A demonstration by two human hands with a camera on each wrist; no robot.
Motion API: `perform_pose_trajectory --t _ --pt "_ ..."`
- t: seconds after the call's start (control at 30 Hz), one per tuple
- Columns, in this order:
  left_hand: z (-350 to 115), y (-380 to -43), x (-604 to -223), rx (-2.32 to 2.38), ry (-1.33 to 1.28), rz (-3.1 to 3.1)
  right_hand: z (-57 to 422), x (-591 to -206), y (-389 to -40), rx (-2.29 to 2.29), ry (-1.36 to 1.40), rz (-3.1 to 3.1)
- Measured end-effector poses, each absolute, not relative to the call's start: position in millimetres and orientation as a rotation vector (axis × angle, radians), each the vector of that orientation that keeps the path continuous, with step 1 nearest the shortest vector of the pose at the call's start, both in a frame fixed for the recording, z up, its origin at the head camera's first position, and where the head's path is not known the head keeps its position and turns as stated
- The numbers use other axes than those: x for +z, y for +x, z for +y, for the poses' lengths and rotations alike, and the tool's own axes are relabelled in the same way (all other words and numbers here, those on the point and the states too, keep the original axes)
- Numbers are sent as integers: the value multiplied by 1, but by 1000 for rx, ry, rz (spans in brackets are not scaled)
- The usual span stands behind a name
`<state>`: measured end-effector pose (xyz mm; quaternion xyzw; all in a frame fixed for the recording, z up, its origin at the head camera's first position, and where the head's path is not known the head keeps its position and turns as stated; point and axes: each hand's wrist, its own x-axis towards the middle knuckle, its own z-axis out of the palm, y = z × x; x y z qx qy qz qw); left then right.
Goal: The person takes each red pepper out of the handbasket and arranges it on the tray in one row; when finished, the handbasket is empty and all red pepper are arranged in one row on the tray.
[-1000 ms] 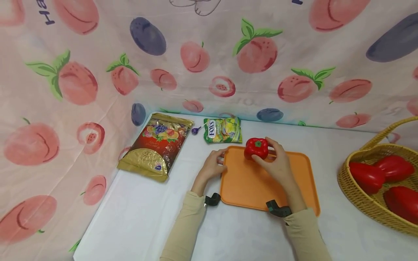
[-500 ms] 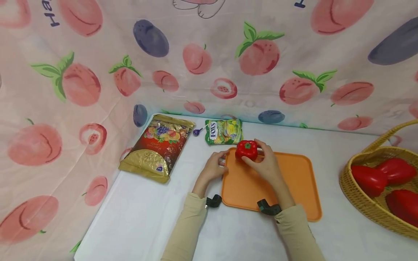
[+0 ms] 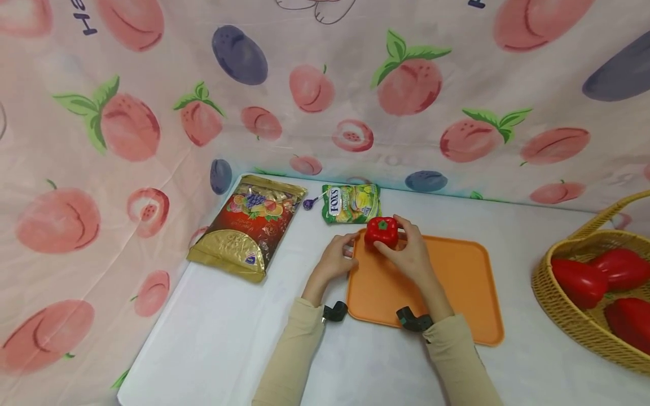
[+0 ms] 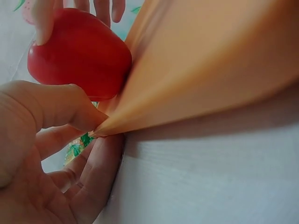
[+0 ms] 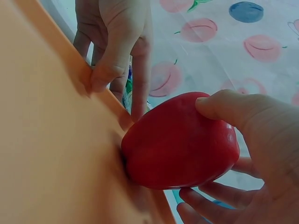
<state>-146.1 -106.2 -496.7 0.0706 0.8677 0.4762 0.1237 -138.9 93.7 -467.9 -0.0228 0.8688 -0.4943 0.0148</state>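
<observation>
A red bell pepper with a green stem on top stands at the far left corner of the orange tray. My right hand grips the pepper between thumb and fingers. In the right wrist view, the pepper meets the tray surface at its base. My left hand pinches the tray's left rim, thumb above and fingers at the edge and underneath, as the left wrist view shows. That view also has the pepper close beyond the left thumb.
A wicker basket with several red peppers stands at the right. Behind the tray lies a green candy bag marked FOX'S, with a purple lollipop beside it. A large red and gold candy bag lies at the left.
My right hand has carried the pepper leftward across the tray to its far left corner, mostly in the first half second. The left hand stays at the rim.
</observation>
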Motion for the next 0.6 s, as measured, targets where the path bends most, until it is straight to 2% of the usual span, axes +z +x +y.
perform_pose_trajectory --t 0.6 --pt "-105 -149 -497 1341 187 2540 89 -467 -141 -1537 -121 2709"
